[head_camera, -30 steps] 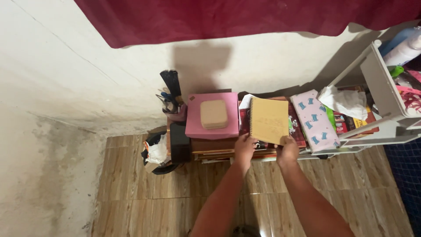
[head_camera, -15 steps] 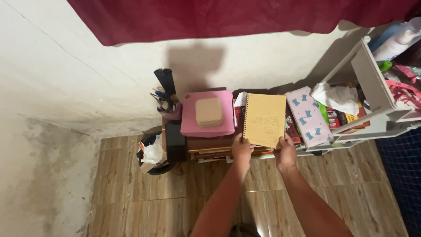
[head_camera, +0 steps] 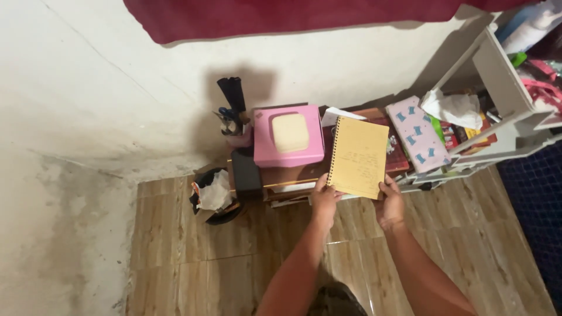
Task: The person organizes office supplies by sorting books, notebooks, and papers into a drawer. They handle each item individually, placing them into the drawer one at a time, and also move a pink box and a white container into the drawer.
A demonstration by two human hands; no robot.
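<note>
Both hands on a spiral-bound notebook [head_camera: 358,157] with a tan/yellow cover, faint handwriting on it. Left hand [head_camera: 325,199] grips the lower-left corner near the wire binding, fingers closed on the edge. Right hand [head_camera: 390,202] grips the lower-right corner, thumb on top of the cover, fingers clamped underneath. The notebook is held above the front edge of a low stack of books [head_camera: 287,184], tilted slightly, binding on the left side.

Just left of the notebook: a pink box [head_camera: 288,140] sitting on top of the stack, with a smaller pale cream square box [head_camera: 290,132] lying on its lid. Behind the pink box's left corner, against the wall: a cup of scissors and pens [head_camera: 230,120].

Right of the notebook: a dark red book [head_camera: 395,152] partly under it, then a pink patterned pouch [head_camera: 417,133] with blue figures, lying at an angle. Beyond that, crumpled white paper [head_camera: 452,108] on more books, all under a white shelf frame [head_camera: 503,88].

On the floor left of the stack: a dark bag with white plastic [head_camera: 213,196] stuffed in it, touching a black box [head_camera: 244,175] that stands against the stack.

Floor is wood-look tile [head_camera: 193,263]. Wall [head_camera: 88,117] is pale and stained. Dark red cloth [head_camera: 293,16] hangs along the top.
</note>
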